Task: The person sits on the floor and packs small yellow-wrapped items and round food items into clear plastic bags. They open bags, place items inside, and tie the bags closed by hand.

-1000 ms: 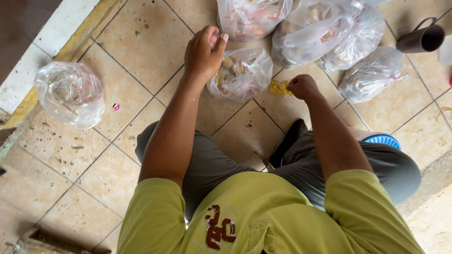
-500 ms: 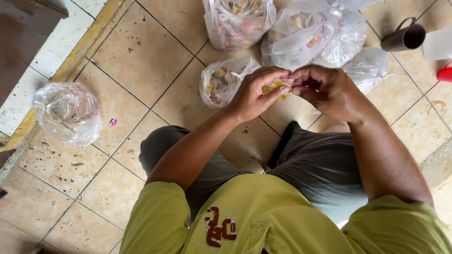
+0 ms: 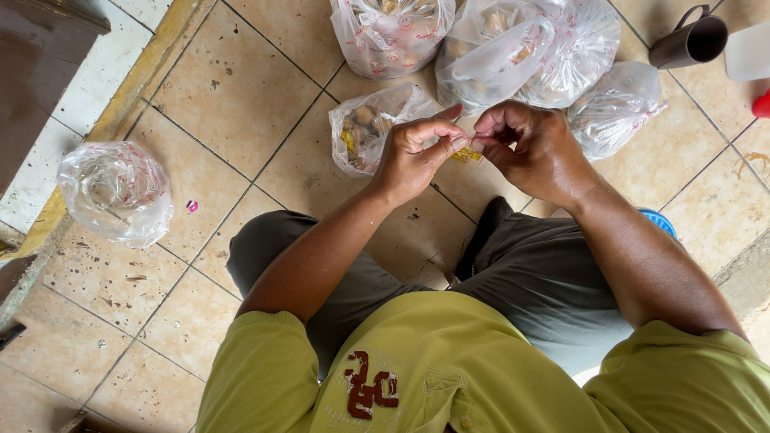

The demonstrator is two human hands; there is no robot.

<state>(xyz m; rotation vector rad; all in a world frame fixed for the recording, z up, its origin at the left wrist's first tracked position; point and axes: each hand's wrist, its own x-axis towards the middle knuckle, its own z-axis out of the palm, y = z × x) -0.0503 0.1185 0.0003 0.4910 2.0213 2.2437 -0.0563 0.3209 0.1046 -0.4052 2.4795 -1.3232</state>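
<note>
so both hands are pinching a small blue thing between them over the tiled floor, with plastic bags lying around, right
Not quite: the small thing pinched between the left hand and the right hand is yellow, not blue, as the head view shows. The rest holds: the hands are over the tiled floor, with plastic bags lying around.

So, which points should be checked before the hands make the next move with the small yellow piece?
1. Small yellow piece pinched by both hands: ok.
2. Left hand and right hand meet above the tiled floor: ok.
3. Open bag lies close under the left hand: ok.
4. What the piece is: cannot tell.
5. Dark mug stands apart from the hands: ok.
</note>
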